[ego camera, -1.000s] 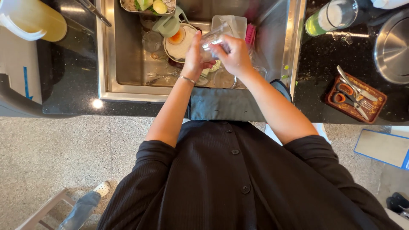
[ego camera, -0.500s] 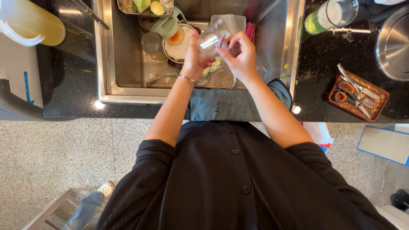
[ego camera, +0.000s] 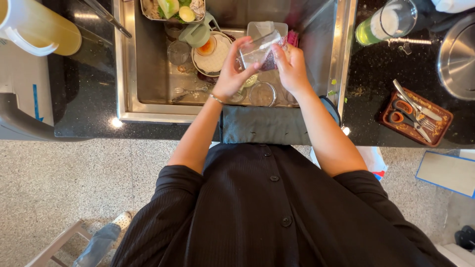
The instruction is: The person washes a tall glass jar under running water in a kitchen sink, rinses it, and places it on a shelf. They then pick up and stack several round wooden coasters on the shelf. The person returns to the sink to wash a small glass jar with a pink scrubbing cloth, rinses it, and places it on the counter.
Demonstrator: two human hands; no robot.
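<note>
Head view: a clear glass (ego camera: pixel 257 49), tilted almost on its side, is held above the steel sink (ego camera: pixel 129 74), over the dirty dishes. The left hand (ego camera: pixel 231 74) wraps its fingers around the glass's lower end, gripping it. The right hand (ego camera: pixel 292 66) grasps the other end, thumb on the rim, with something pink and bristly just behind its fingers. Below lie a plate (ego camera: pixel 213 54), a small glass bowl (ego camera: pixel 262 94) and a fork (ego camera: pixel 188 90).
</note>
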